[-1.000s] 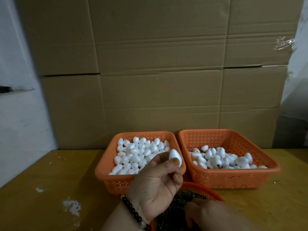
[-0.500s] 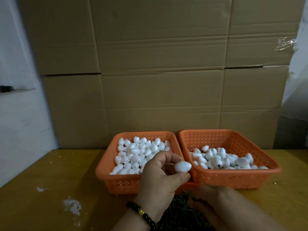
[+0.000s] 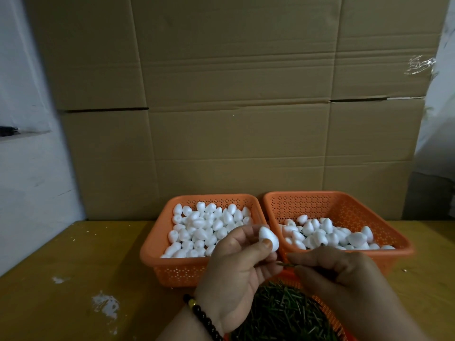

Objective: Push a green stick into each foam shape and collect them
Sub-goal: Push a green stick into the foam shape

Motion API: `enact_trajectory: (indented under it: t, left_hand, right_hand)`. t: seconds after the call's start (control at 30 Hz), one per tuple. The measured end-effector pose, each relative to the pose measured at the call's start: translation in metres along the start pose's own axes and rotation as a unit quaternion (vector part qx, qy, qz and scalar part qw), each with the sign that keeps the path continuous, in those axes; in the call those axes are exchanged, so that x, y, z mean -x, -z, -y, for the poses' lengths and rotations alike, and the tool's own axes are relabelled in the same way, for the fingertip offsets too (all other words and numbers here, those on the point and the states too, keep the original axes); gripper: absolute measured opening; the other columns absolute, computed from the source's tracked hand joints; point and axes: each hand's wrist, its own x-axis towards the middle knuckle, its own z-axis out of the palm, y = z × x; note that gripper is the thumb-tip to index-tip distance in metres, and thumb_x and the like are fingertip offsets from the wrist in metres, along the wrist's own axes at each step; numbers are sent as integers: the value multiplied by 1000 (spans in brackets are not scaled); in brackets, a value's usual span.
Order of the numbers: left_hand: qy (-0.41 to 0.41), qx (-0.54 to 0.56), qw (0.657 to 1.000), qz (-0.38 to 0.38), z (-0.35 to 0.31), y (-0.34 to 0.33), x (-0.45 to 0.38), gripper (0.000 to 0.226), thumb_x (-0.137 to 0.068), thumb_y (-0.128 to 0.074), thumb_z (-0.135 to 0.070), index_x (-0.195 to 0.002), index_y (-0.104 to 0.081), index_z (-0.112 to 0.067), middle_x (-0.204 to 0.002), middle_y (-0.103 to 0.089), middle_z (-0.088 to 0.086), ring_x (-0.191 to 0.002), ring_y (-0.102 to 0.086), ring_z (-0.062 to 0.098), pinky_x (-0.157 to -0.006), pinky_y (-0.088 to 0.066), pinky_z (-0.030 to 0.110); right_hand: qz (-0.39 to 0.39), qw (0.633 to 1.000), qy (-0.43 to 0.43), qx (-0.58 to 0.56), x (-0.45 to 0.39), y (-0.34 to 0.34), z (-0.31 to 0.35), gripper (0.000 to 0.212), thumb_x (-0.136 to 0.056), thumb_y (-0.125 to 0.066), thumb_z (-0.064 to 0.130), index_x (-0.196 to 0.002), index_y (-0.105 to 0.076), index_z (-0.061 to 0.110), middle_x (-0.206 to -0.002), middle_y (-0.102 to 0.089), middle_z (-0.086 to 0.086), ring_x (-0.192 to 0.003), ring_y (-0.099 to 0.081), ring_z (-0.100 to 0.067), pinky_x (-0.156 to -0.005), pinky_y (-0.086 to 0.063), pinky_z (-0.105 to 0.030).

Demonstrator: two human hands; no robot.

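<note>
Pinching a white foam shape between thumb and fingertips, the left hand hovers before two orange baskets; the right hand seemingly pinches a green stick, its tip just beside the left fingers.

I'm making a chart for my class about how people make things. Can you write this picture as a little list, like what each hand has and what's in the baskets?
left hand: pinches a white foam shape between thumb and fingers
right hand: pinches a thin green stick, tip toward the left hand
stick in foam: not yet
left basket: orange, full of white foam shapes
right basket: orange, fewer foam shapes, piled at the front
round basket: nearest, holds a heap of green sticks
wrist: dark bead bracelet on the left
table: yellow, with white marks
</note>
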Motion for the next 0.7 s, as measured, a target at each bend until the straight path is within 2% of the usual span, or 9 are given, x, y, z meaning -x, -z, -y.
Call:
enact_trajectory:
  t: [0.17, 0.23, 0.3, 0.37, 0.47, 0.53, 0.63, 0.7]
  left_hand:
    - [65, 125, 990, 22, -6, 0, 1, 35, -68, -62, 1, -103, -60, 3, -83, -66, 19, -67, -66, 22, -58, -57, 33]
    - [85, 166, 982, 29, -7, 2, 0, 34, -70, -60, 2, -104, -59, 3, -86, -66, 21, -67, -67, 25, -59, -58, 34]
    - [111, 187, 975, 38, -7, 4, -1, 35, -75, -59, 0, -109, -61, 2, -90, -66, 21, -69, -68, 26, -61, -59, 36]
    - [137, 194, 970, 44, -6, 6, -1, 33, -78, -59, -3, -110, -66, 2, -94, -68, 21, -71, -69, 26, -63, -59, 36]
    - [151, 195, 968, 54, -4, 6, 0, 23, -79, -61, -8, -94, -75, 3, -92, -68, 19, -73, -68, 25, -64, -59, 36]
    - [151, 196, 968, 50, -2, 4, 0, 21, -78, -63, -9, -88, -76, 3, -88, -68, 18, -73, -68, 25, -64, -59, 35]
    - [148, 200, 968, 40, -1, 1, 2, 19, -75, -65, -9, -84, -76, 4, -84, -68, 19, -72, -69, 27, -63, -60, 36]
    - [146, 201, 968, 37, 0, -1, 2, 18, -73, -65, -7, -82, -75, 5, -84, -67, 21, -71, -70, 28, -64, -60, 38]
  right_hand:
    - [-31, 997, -22, -66, -1, 1, 4, 41, -72, -77, 6, -76, -73, 47, -72, -73, 12, -62, -68, -2, -58, -53, -14]
    - [-51, 995, -18, -78, 0, 1, 4, 38, -70, -78, 7, -75, -73, 44, -71, -73, 8, -62, -68, -6, -58, -56, -21]
    - [-76, 994, -5, -74, 0, 0, 3, 34, -69, -80, 8, -74, -72, 40, -68, -72, 5, -58, -67, -7, -57, -56, -23]
    - [-101, 993, 19, -63, 1, -1, 1, 32, -67, -81, 6, -74, -71, 36, -68, -71, 4, -57, -65, -5, -54, -54, -19]
    - [-142, 988, 61, -28, 1, -2, -1, 31, -65, -81, 0, -65, -71, 30, -70, -71, 11, -62, -67, -1, -58, -52, -12]
    - [-165, 980, 107, 11, 1, -3, -1, 34, -67, -80, 2, -74, -69, 34, -71, -70, 13, -68, -68, 0, -62, -53, -13]
    - [-172, 969, 167, 65, 0, -4, -1, 13, -78, -76, 16, -82, -70, 26, -78, -68, 15, -74, -65, 2, -66, -53, -15]
    - [-171, 962, 183, 109, 0, -3, -2, 8, -75, -72, 16, -82, -73, 19, -79, -66, 13, -75, -62, 4, -66, -49, -9]
